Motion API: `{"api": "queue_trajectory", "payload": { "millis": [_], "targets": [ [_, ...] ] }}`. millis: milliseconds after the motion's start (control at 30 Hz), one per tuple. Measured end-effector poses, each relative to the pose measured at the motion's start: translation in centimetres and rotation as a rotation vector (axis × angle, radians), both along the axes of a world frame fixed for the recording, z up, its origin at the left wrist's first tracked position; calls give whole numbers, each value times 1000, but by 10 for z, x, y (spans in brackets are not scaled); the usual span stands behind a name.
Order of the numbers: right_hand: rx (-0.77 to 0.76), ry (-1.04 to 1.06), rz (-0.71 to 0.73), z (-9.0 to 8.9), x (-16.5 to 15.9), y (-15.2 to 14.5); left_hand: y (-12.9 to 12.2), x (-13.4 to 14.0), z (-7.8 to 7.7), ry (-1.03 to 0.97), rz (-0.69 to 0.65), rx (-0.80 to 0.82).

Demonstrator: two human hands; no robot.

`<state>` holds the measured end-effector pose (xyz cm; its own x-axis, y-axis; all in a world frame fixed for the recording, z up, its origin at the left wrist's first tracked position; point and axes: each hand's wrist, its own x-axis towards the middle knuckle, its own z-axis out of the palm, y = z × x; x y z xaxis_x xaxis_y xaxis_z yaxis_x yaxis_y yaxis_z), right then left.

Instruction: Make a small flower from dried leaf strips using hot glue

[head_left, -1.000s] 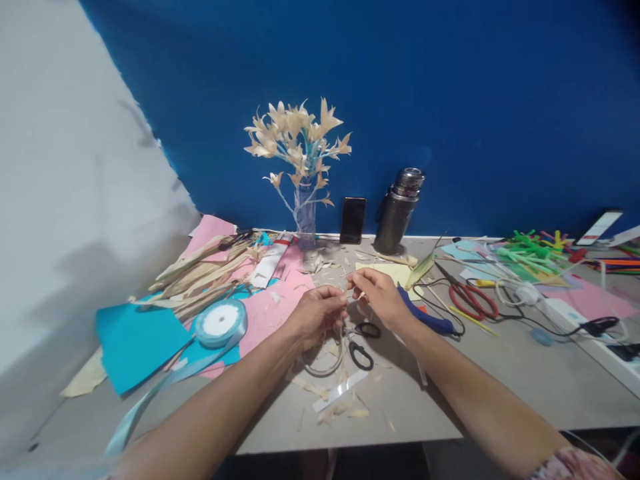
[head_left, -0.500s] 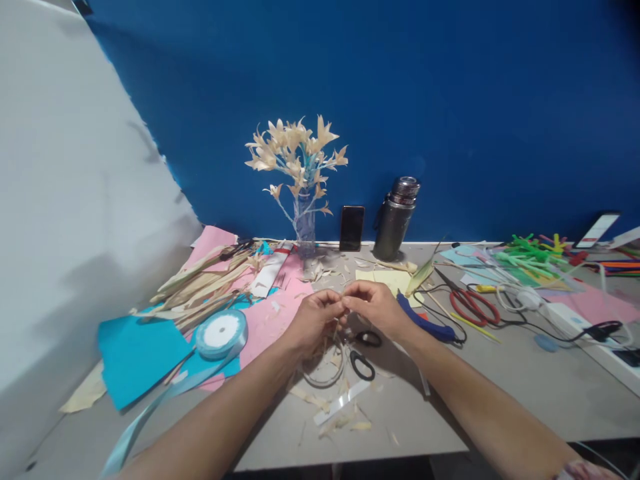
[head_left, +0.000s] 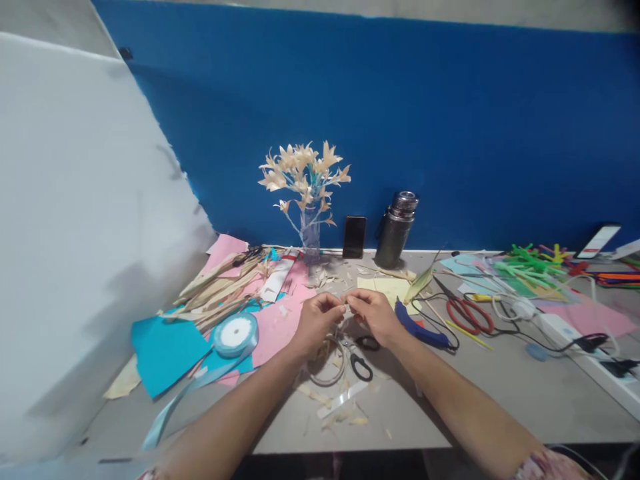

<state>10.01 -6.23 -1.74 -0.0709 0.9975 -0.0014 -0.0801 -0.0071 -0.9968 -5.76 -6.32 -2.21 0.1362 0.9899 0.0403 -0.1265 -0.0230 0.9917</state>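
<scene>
My left hand [head_left: 317, 323] and my right hand [head_left: 374, 315] meet close together over the middle of the table, fingertips pinched. Whatever they pinch is too small to make out. Below them lie black-handled scissors [head_left: 361, 367] and a pale ring-shaped coil [head_left: 327, 383], partly covered by my left hand. A clear strip [head_left: 343, 399] and scattered husk scraps [head_left: 358, 421] are nearer the front edge. Behind my hands, pale husk-like flowers [head_left: 304, 167] stand in a clear bottle-like vase [head_left: 311, 235].
On the left are a light-blue ribbon roll [head_left: 235, 335], blue paper [head_left: 167, 353] and dried husks [head_left: 215, 283]. A phone [head_left: 355, 237] and thermos [head_left: 397, 230] stand at the back. A blue glue gun [head_left: 420, 328], red-handled scissors [head_left: 469, 315] and power strip [head_left: 587, 357] lie right.
The camera has tilted up slightly, so the scene sits lower and the wall's top edge shows. My fingertips have moved slightly apart, still pinched.
</scene>
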Motion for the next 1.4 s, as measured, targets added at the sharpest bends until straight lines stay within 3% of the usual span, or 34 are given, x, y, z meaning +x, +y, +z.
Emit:
{"api": "queue_trajectory", "payload": {
  "millis": [133,267,467,700,900,1267,1400],
  "targets": [
    [-32,-40,39,6,3,3,7,-1,-4,-316,-99,-210],
    [-38,-80,58,12,5,4,7,-2,-2,-406,-213,-316],
    [-14,-111,41,12,4,-10,0,-1,0,-383,-279,-369],
    [27,-150,-93,9,-1,-30,-3,3,-3,-242,-236,-278],
    [13,-163,-190,8,-4,-41,-4,3,-4,-163,-284,-259],
    [-4,-134,-212,2,-3,-48,-9,5,-5,-168,-333,-265],
    [-34,-141,-230,0,0,-47,-11,5,-2,-53,-275,-151]
  ]
}}
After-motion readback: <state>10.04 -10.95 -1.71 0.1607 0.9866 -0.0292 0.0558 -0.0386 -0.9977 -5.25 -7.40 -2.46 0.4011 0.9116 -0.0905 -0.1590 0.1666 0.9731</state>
